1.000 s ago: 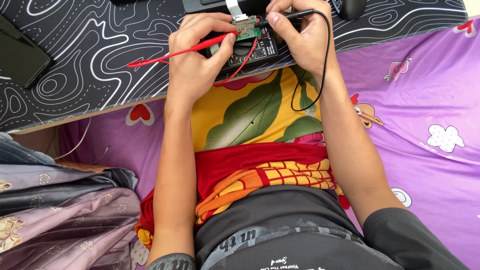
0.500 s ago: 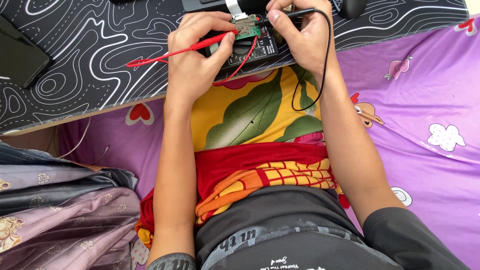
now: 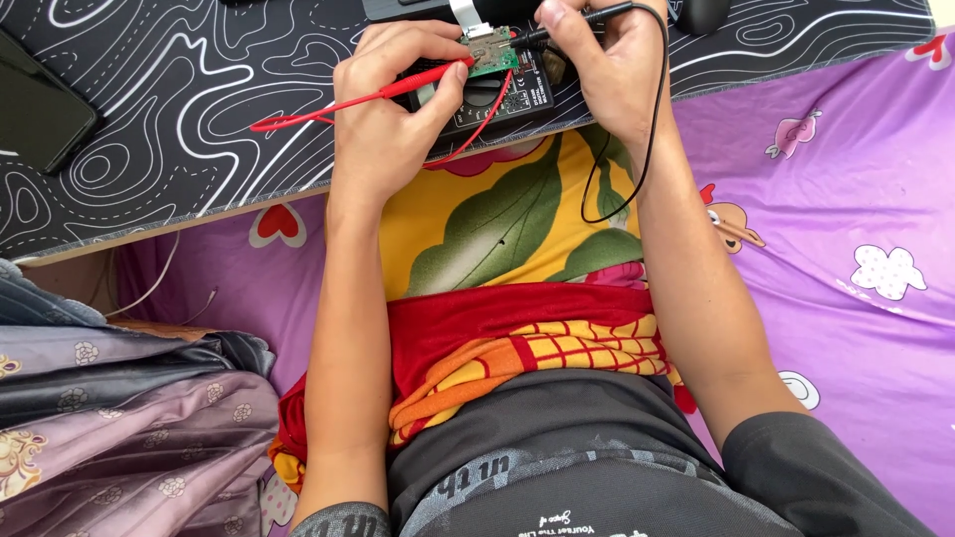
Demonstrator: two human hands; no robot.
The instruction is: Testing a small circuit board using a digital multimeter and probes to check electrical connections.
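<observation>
My left hand (image 3: 393, 104) grips a red test probe (image 3: 358, 99), its tip resting on a small green circuit board (image 3: 489, 52). My right hand (image 3: 602, 65) pinches a black test probe (image 3: 577, 22) whose tip also meets the board. Under the board lies a black multimeter (image 3: 497, 99) on the patterned desk mat. Red wire (image 3: 487, 124) and black wire (image 3: 652, 129) loop down from the probes toward my lap.
A black desk mat (image 3: 179, 89) with white wavy lines covers the table. A dark phone (image 3: 40, 109) lies at its left edge. A black mouse (image 3: 701, 12) sits at the top right. Purple patterned bedsheet (image 3: 846, 229) lies right, folded grey floral fabric (image 3: 109, 428) lower left.
</observation>
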